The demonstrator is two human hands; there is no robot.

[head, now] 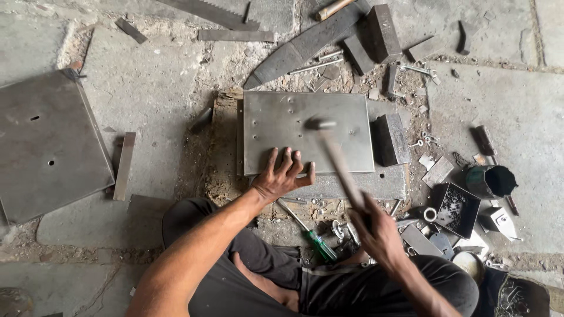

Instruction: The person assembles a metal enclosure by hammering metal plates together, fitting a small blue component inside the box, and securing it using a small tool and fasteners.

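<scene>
A grey rectangular metal sheet (pixel 294 120) with small holes and rivets lies on a wooden block on the concrete floor. My left hand (pixel 282 175) presses flat on its near edge, fingers spread. My right hand (pixel 376 226) grips the wooden handle of a hammer (pixel 338 158). The hammer is blurred by motion, and its head is over the middle of the sheet, near its top.
A large metal plate (pixel 47 141) lies at the left. Metal bars, a big blade (pixel 305 44) and bolts lie beyond the sheet. A green-handled screwdriver (pixel 314 238) lies by my knees. A box of small screws (pixel 455 208), a dark can (pixel 493 181) and scraps sit at the right.
</scene>
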